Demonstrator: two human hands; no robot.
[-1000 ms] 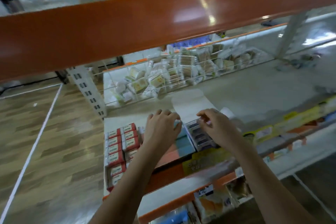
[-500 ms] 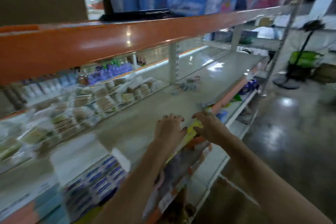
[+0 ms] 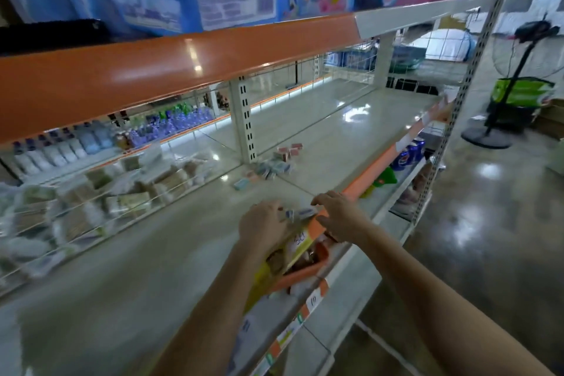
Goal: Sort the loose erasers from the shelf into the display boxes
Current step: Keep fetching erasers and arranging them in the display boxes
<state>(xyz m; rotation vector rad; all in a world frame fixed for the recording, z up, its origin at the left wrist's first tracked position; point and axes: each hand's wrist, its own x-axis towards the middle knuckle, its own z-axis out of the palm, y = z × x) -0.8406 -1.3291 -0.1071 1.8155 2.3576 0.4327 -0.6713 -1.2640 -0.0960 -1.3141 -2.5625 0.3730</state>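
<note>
Loose erasers [image 3: 272, 167] lie in a small heap far back on the grey shelf [image 3: 320, 137], with red ones [image 3: 291, 149] behind the heap and a blue one [image 3: 242, 184] in front of it. My left hand [image 3: 262, 226] and my right hand [image 3: 342, 217] are close together at the shelf's orange front edge [image 3: 366, 175]. Between them they hold a few small blue-and-white erasers [image 3: 298, 213], blurred; the left grips one end, the right's fingertips pinch the other. No display box is in view.
Wire baskets of wrapped packs [image 3: 100, 192] line the shelf's back left. A white upright [image 3: 244, 125] stands beside the heap. The orange shelf beam [image 3: 183, 61] hangs overhead. Below are cans [image 3: 407, 154] and a green toy [image 3: 383, 180]. A fan stand [image 3: 500, 119] is on the floor at right.
My view has swung right along the shelf, away from the display boxes to the loose heap. Both hands moved right along the front edge and stay close together.
</note>
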